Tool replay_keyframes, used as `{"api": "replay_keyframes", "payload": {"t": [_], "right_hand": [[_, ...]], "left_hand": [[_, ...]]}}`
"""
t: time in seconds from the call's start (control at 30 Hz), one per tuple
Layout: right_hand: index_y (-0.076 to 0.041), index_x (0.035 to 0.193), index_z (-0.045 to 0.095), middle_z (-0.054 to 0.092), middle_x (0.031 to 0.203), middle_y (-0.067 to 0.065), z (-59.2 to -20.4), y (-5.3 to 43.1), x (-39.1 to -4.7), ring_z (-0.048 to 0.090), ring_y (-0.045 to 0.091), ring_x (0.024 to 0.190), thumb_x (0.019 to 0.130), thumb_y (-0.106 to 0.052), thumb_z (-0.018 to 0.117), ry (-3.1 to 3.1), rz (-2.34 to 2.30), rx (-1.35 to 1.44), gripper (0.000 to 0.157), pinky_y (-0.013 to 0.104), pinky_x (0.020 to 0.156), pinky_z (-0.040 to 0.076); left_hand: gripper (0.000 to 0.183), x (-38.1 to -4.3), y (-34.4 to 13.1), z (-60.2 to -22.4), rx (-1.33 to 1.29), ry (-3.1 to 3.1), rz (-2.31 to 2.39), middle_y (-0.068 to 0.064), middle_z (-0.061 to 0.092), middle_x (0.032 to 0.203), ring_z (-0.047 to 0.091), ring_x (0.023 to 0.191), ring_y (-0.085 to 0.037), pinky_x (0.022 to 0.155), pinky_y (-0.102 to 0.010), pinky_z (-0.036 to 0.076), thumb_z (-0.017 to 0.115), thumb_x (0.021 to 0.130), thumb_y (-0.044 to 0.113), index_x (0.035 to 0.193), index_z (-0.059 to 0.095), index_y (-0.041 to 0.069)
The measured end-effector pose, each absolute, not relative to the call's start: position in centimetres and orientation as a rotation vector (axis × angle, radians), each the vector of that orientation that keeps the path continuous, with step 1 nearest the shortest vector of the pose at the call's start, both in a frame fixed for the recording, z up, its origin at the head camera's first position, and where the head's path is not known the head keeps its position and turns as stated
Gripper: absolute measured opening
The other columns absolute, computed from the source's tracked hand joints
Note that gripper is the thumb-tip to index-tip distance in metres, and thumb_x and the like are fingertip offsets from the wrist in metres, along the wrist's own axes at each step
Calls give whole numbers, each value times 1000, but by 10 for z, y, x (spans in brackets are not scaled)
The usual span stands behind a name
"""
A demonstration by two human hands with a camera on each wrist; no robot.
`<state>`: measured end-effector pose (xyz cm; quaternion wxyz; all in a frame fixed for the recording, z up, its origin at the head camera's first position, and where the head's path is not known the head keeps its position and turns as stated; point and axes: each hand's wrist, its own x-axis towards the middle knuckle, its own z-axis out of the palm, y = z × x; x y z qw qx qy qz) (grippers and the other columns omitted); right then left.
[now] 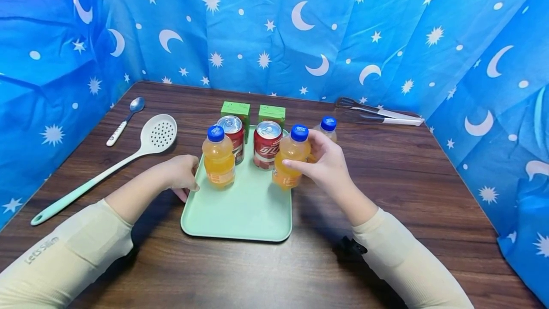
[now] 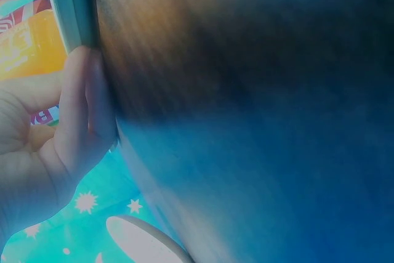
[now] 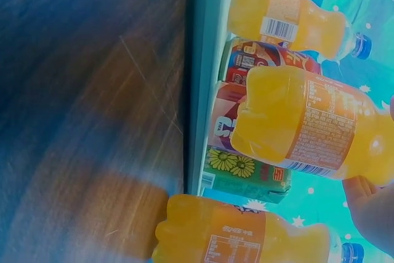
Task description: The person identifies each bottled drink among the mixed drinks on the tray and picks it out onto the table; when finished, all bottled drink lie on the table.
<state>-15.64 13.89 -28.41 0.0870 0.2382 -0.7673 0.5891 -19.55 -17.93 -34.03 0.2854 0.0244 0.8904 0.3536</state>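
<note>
Dark wood-grained surface (image 1: 386,194) is carrying everything. Nearest, a pale green tray (image 1: 240,216) is lying flat, its front part bare. At its left rim the left hand (image 1: 182,173) is holding on, fingers bent and pinching the edge, presumably bracing the tray against sliding. Opposite, the right hand (image 1: 332,162) is gripping an orange-drink bottle (image 1: 286,175), thumb in front and fingers wrapping behind, a hold that is probably suiting its rounded body. That bottle is standing or hovering roughly upright over the tray's right side; whether its base is touching I cannot tell. Level with it, a matching bottle (image 1: 219,168) is standing on the left side, so the two seem to be forming a row. Behind them, a left red can (image 1: 238,149) and a right red can (image 1: 262,149) are making another, with a left green carton (image 1: 236,108) and a right green carton (image 1: 272,112) standing beyond, apparently like beside like. Off the tray, a third bottle (image 1: 328,130) is standing behind the right hand. Leftward, a slotted spoon (image 1: 150,143) and a small spoon (image 1: 136,104) are lying apart, seemingly out of the way. Far right, a whisk (image 1: 345,103) is lying by the starry curtain (image 1: 266,23).
</note>
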Motion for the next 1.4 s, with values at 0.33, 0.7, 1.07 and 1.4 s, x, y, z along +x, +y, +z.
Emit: {"api": "replay_keyframes", "payload": {"t": [0.33,0.7,1.07,1.4], "right_hand": [[-3,119,57,62,113,8,-306,149,-173,59,20,106,72,-1,79,-2255,1776,732,51,38,93,51],[-4,119,57,61,115,7,-302,156,-171,59,20,107,71,-4,80,-2298,1767,696,53,35,93,51],[-7,121,57,61,116,4,-301,165,-167,59,18,107,72,-6,80,-2326,1770,641,55,33,93,51],[-8,123,57,62,116,3,-299,170,-166,58,16,109,72,-9,81,-2353,1701,588,56,34,94,50]], "left_hand": [[32,-195,-180,-340,74,2377,940,-21,52,88,64,62,-24,54,-35,60,65,77,-9,102,45,-9],[31,-195,-180,-339,73,2394,915,-20,52,87,65,60,-24,53,-35,60,66,77,-8,101,46,-7],[32,-196,-180,-339,77,2393,914,-20,52,87,65,59,-24,53,-35,60,66,76,-8,102,46,-8],[33,-197,-180,-341,67,2388,919,-21,53,87,65,60,-24,53,-35,60,65,76,-9,102,45,-8]]}}
